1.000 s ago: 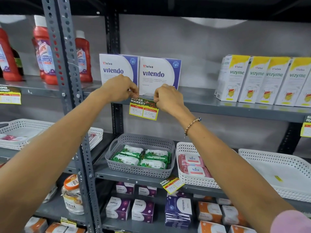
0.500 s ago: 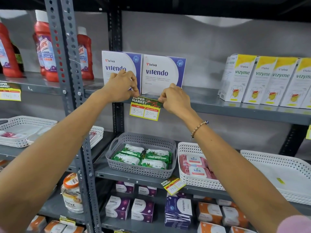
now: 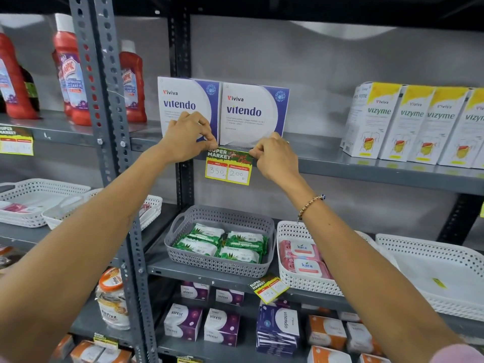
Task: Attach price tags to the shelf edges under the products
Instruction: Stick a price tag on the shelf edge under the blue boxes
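Head view, near to far. Closest to me, both bare forearms reach up and forward from the lower corners; the right wrist carries a beaded bracelet [image 3: 311, 203]. Below and between the arms I see the lower shelves: a grey basket [image 3: 220, 260] of green wipe packs sits near the front edge of its shelf, with a white basket [image 3: 296, 273] of pink kara packs just beside it on the right, and a loose tilted price tag [image 3: 267, 287] hangs at that shelf's front edge between the two baskets. Farther up, my left hand [image 3: 187, 138] and right hand [image 3: 273, 158] meet at the front edge of the upper shelf [image 3: 366, 166]. The task's price tag [image 3: 228, 166], yellow-bordered with "SUPER MARKET" and handwritten 350 and 200, hangs from that front edge directly beneath the two vitendo boxes [image 3: 222, 111]. The left fingers [image 3: 209, 141] are pinched together on the tag's upper left corner; the right fingers [image 3: 255, 153] are pinched together on its upper right corner, both pressing where the tag meets the shelf edge. Behind the hands, the vitendo boxes stand upright side by side, touching, close to the shelf's front edge. Toward the right end of the same shelf stands a row of vizyme boxes [image 3: 413, 121]. Beyond the perforated upright post [image 3: 104, 100], red cleaner bottles [image 3: 70, 79] stand on the neighbouring shelf, whose front edge bears another price tag [image 3: 16, 142].
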`<control>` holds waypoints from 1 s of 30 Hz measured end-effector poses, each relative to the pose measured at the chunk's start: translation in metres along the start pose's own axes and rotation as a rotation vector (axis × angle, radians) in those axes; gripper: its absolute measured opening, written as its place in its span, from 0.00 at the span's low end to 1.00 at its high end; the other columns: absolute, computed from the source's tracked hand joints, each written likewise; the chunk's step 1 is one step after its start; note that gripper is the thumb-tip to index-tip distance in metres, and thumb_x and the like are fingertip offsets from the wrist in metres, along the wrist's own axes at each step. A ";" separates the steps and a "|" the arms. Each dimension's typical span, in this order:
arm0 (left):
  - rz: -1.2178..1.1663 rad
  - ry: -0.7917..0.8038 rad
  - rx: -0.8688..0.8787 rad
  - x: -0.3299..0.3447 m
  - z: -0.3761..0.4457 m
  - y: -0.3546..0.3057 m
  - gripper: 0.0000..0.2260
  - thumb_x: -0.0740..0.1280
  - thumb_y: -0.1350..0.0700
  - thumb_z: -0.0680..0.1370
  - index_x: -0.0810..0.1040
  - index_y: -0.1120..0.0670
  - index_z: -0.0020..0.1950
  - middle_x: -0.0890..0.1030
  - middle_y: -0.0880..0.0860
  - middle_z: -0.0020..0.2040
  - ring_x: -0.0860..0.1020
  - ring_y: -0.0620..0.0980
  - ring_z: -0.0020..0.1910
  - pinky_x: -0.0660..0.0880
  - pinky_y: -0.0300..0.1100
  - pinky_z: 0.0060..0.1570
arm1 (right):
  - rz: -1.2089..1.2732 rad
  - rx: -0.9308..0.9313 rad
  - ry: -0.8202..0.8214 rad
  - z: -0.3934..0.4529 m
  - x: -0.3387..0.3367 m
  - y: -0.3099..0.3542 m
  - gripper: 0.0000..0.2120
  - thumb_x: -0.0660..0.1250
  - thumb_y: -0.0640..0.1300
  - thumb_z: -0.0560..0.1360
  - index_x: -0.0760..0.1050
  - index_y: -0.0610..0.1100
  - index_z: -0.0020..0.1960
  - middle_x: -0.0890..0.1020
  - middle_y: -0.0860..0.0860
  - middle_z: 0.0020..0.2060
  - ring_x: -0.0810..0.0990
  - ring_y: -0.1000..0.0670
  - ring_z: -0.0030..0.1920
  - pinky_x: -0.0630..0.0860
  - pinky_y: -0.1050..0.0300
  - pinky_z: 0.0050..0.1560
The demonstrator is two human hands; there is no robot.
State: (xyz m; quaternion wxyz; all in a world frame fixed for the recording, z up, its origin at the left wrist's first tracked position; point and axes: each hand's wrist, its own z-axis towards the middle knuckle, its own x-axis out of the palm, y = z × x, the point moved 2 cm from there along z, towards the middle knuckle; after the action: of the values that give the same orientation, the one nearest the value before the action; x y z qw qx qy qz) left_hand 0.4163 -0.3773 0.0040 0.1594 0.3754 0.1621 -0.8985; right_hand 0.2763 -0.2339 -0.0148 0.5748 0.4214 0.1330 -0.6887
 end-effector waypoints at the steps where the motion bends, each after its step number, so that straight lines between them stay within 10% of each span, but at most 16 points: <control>1: 0.004 -0.007 -0.010 0.000 -0.001 0.001 0.07 0.71 0.49 0.73 0.83 0.51 0.47 0.74 0.51 0.57 0.66 0.53 0.59 0.60 0.51 0.60 | 0.007 0.006 -0.005 0.000 0.000 -0.001 0.20 0.64 0.40 0.77 0.63 0.48 0.28 0.75 0.43 0.54 0.75 0.43 0.54 0.67 0.54 0.39; 10: 0.048 -0.020 -0.067 -0.001 -0.010 0.011 0.11 0.70 0.47 0.72 0.84 0.52 0.49 0.74 0.53 0.58 0.66 0.55 0.62 0.59 0.53 0.62 | 0.020 -0.015 -0.016 0.002 0.002 0.006 0.06 0.66 0.41 0.76 0.79 0.41 0.42 0.76 0.43 0.54 0.76 0.43 0.54 0.69 0.54 0.40; 30: 0.172 -0.077 -0.053 0.003 -0.014 0.022 0.12 0.70 0.46 0.73 0.83 0.51 0.50 0.73 0.52 0.59 0.65 0.55 0.62 0.60 0.52 0.61 | -0.125 -0.032 -0.084 0.001 0.019 0.020 0.09 0.67 0.45 0.75 0.80 0.40 0.47 0.75 0.44 0.52 0.75 0.44 0.52 0.69 0.54 0.40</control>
State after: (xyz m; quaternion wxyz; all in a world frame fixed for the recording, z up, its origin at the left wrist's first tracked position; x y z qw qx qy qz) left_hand 0.4317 -0.3921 -0.0115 0.2521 0.3488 0.1468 -0.8906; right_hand 0.2946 -0.2542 -0.0220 0.5424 0.3737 0.1461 -0.7381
